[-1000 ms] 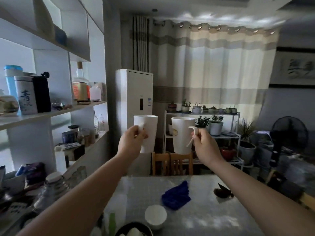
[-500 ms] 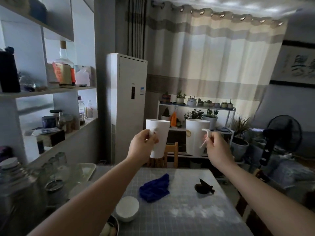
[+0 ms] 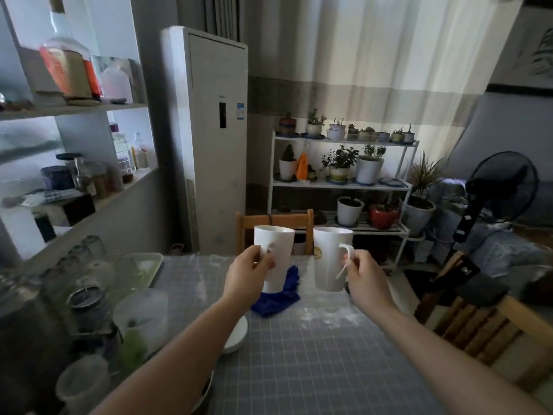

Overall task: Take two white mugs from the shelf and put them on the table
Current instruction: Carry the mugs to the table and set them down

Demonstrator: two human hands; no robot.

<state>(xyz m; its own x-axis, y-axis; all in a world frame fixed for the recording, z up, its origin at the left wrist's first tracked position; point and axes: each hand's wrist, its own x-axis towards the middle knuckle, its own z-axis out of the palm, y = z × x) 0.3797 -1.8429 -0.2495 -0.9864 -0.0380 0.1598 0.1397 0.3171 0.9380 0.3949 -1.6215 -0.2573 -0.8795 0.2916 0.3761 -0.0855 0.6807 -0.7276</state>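
Two tall white mugs hang upright over the far half of the grey checked table (image 3: 314, 354). My left hand (image 3: 248, 274) grips the handle of the left white mug (image 3: 276, 253). My right hand (image 3: 363, 275) pinches the handle of the right white mug (image 3: 327, 259), which bears a small gold emblem. Both mugs sit just above the tabletop, side by side and apart; whether their bases touch the table I cannot tell. The shelf (image 3: 74, 109) they came from lines the wall on the left.
A blue cloth (image 3: 278, 301) lies under and behind the left mug. A small white bowl (image 3: 238, 333) sits near my left forearm. Glasses, jars and a tray (image 3: 143, 271) crowd the table's left side. A wooden chair (image 3: 275, 223) stands beyond the far edge.
Both hands have come down and forward with the mugs, from chest height in front of the plant rack to just over the table. My view has tilted downward.
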